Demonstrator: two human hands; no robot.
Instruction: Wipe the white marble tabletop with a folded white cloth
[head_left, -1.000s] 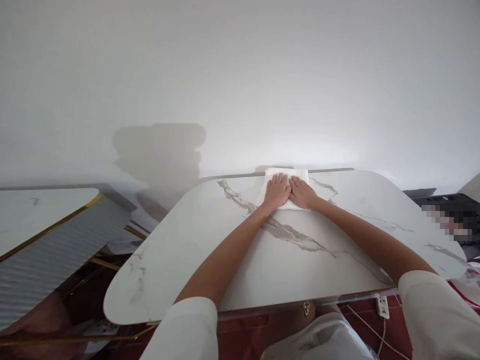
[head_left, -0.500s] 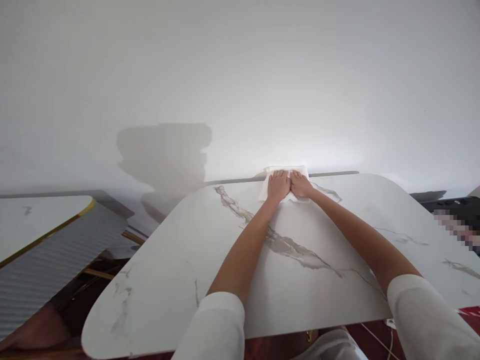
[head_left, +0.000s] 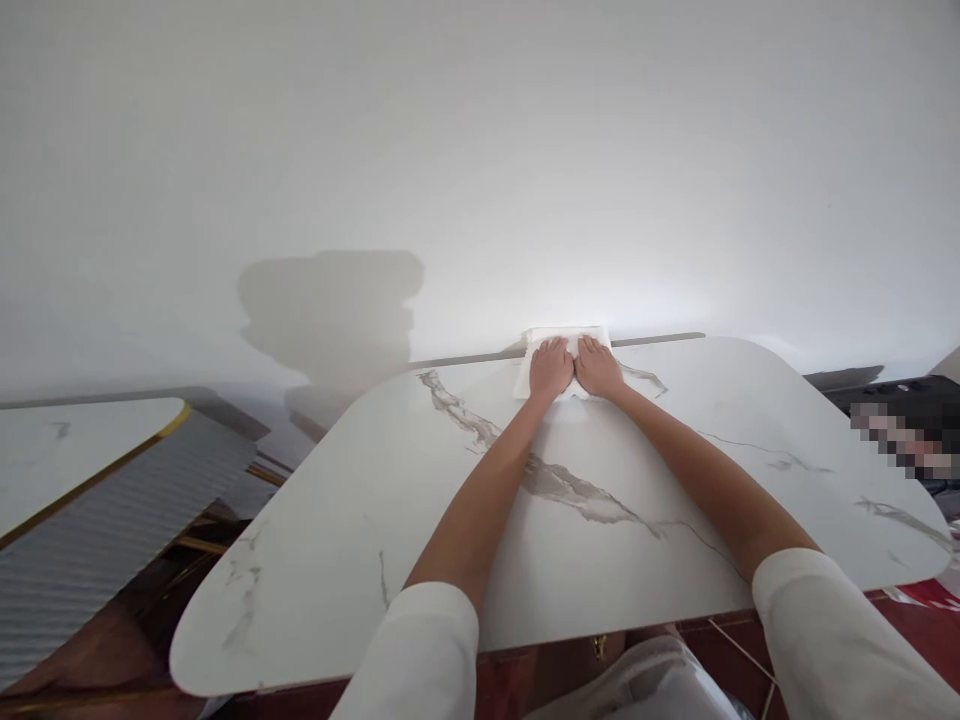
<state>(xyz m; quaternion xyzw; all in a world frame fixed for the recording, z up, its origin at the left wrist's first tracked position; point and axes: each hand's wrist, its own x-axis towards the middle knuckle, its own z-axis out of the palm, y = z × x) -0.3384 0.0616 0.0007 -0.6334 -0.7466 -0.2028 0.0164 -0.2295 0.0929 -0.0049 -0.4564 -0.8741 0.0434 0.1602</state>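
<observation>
We observe the left hand (head_left: pixel 551 369) and right hand (head_left: pixel 598 369) lying flat, palms down and side by side, upon a white cloth (head_left: pixel 523 382) at the marble-patterned tabletop's (head_left: pixel 315 520) far edge.

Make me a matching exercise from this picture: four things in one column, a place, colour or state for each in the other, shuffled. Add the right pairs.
Things
1. Cloth
2. Shadow
3. Central tabletop
4. Second table

Places, colours or states
A. White, with a long grey-brown vein across it
B. At the left of the picture, with gold trim and a grey ribbed side
C. Flat under the left hand and the right hand
D. Cast on the wall

Pairs: 1-C, 2-D, 3-A, 4-B
</observation>
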